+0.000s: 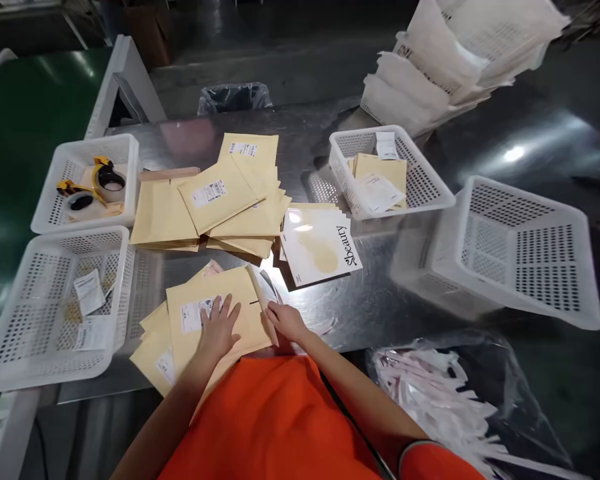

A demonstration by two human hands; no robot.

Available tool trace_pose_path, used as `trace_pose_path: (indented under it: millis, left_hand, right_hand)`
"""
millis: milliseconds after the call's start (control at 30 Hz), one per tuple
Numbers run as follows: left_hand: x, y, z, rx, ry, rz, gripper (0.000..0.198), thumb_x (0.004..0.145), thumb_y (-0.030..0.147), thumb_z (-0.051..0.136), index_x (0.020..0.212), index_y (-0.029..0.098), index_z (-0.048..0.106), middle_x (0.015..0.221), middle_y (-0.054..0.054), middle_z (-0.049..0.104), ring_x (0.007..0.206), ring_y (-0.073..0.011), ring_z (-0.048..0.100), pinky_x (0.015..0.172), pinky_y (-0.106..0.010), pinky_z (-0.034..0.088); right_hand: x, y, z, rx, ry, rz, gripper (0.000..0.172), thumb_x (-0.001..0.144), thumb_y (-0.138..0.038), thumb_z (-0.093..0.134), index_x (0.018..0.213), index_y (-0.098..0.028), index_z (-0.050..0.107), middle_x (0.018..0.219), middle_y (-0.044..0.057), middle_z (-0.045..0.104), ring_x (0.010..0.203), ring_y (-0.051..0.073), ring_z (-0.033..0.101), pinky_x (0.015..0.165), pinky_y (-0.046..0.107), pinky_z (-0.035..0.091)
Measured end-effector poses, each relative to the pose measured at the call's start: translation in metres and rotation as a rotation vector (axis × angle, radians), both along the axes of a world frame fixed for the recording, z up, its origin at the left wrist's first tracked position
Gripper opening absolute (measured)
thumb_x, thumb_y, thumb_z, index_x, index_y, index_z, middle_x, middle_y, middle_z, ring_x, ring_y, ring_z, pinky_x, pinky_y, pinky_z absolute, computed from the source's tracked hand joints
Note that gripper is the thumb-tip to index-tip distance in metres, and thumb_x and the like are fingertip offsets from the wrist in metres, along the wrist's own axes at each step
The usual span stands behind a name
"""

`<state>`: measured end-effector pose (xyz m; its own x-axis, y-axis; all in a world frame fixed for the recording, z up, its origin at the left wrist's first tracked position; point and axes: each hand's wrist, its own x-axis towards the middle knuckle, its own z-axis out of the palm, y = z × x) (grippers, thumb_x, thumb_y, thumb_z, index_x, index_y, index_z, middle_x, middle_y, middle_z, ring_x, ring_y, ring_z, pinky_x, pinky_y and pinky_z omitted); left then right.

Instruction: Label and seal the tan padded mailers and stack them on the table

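Observation:
My left hand (221, 327) lies flat with spread fingers on a yellow padded envelope (240, 300), beside its white label (196, 315). At the envelope's right end, my right hand (284, 320) has its fingers closed on the flap edge, where a pale strip shows. More envelopes lie under this one, toward the lower left. Beyond my hands is a pile of labelled envelopes (250, 217). A white printed sheet or booklet (320, 248) marked "beauty" rests on other pieces to the right of that pile.
Left: a white basket (47, 200) with tape dispensers (111, 179) and another basket (25, 320) with paper slips. Right: a basket (420, 167) holding envelopes, a tilted basket (523, 250), and stacked baskets (405, 93). A bag of white strips (430, 393) sits below the steel table (375, 303).

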<state>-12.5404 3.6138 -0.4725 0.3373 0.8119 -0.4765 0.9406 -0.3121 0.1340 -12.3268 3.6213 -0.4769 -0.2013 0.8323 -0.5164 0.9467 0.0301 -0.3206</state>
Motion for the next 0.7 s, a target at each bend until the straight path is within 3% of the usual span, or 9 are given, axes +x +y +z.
trace_pose_path:
  millis: [200,267,400,467,533,700]
  left_hand:
    - [0.001,-0.003,-0.004,0.016,-0.021,-0.009,0.076,0.080,0.029,0.063,0.149,0.032,0.033,0.163,-0.006,0.016,0.147,-0.0413,0.012,0.107,-0.076,0.020]
    - [0.001,-0.004,-0.006,0.008,-0.020,-0.014,0.073,0.082,0.029,0.061,0.150,0.030,0.032,0.163,-0.006,0.014,0.147,-0.0427,0.011,0.107,-0.076,0.019]
    - [0.003,-0.006,-0.009,-0.008,0.014,-0.019,0.072,0.084,0.028,0.058,0.150,0.030,0.031,0.163,-0.005,0.012,0.148,-0.0420,0.008,0.108,-0.077,0.016]
    - [0.003,-0.006,-0.010,-0.009,0.019,-0.020,0.073,0.083,0.028,0.059,0.150,0.031,0.031,0.163,-0.004,0.011,0.148,-0.0408,0.008,0.108,-0.077,0.016]
    - [0.003,-0.006,-0.010,-0.009,0.017,-0.013,0.073,0.083,0.029,0.061,0.150,0.031,0.032,0.163,-0.003,0.011,0.148,-0.0407,0.009,0.107,-0.077,0.018]
    - [0.005,-0.005,-0.007,-0.006,-0.011,-0.005,0.073,0.081,0.028,0.063,0.148,0.032,0.035,0.163,-0.003,0.013,0.148,-0.0401,0.009,0.108,-0.076,0.018]
  right_hand:
    - [-0.035,0.002,-0.006,0.047,0.074,0.066,0.035,0.100,-0.036,0.033,0.101,-0.018,0.063,0.095,0.009,0.072,0.088,0.021,0.065,0.070,0.028,0.039]
    - [-0.050,0.026,-0.013,0.069,0.063,0.028,0.040,0.102,-0.033,0.027,0.106,-0.013,0.061,0.098,0.014,0.070,0.092,0.023,0.064,0.074,0.029,0.042]
    - [-0.070,0.102,-0.026,0.095,0.005,-0.092,0.034,0.099,-0.017,0.027,0.112,-0.004,0.056,0.100,0.023,0.068,0.100,0.026,0.062,0.078,0.033,0.044]
    - [-0.071,0.118,-0.028,0.091,-0.010,-0.119,0.033,0.097,-0.012,0.028,0.115,-0.002,0.054,0.100,0.024,0.067,0.102,0.027,0.062,0.079,0.034,0.044]
    - [-0.064,0.100,-0.027,0.059,-0.007,-0.104,0.033,0.096,-0.013,0.030,0.116,-0.004,0.055,0.098,0.023,0.068,0.098,0.027,0.064,0.077,0.034,0.045]
    - [-0.015,-0.025,-0.021,-0.100,0.046,-0.013,0.024,0.093,-0.034,0.047,0.099,-0.018,0.064,0.083,0.012,0.072,0.078,0.025,0.068,0.068,0.030,0.045]
